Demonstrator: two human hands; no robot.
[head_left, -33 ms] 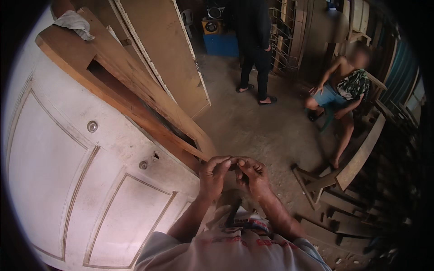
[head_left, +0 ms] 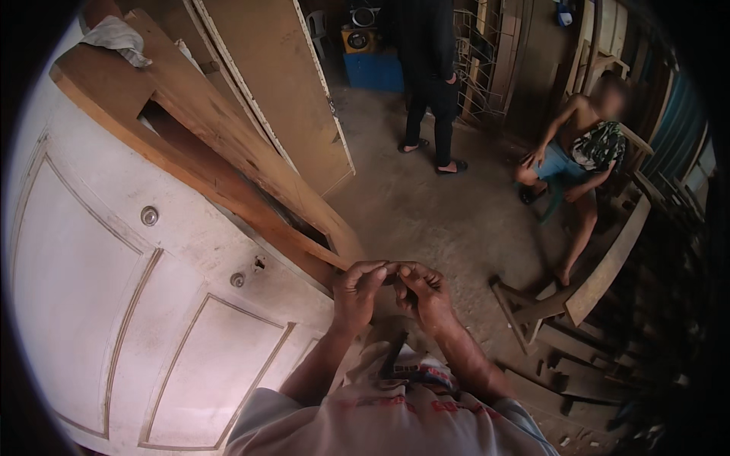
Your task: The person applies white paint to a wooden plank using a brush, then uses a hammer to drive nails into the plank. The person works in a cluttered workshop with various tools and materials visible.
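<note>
In front of my chest my left hand (head_left: 354,292) and my right hand (head_left: 423,292) meet at the fingertips. Thumbs and forefingers of both are pinched together over something too small and dark to name. To the left of my hands lies a white panelled door (head_left: 194,262) with a round metal knob (head_left: 150,216), a second round fitting (head_left: 237,280) and a small cut-out hole (head_left: 260,262). Along the door's far edge rests a brown wooden frame (head_left: 228,163), its corner close beyond my left hand.
A crumpled pale cloth (head_left: 118,38) lies on the wood. One person in dark clothes (head_left: 432,76) stands ahead; another person (head_left: 582,144) sits at the right. Near that person is a wooden trestle (head_left: 608,258). Scrap boards (head_left: 585,376) litter the right floor. A blue box (head_left: 372,72) stands at the back.
The view has shifted very slightly, so the door and wood sit a little further left. My hands keep the same pinched pose.
</note>
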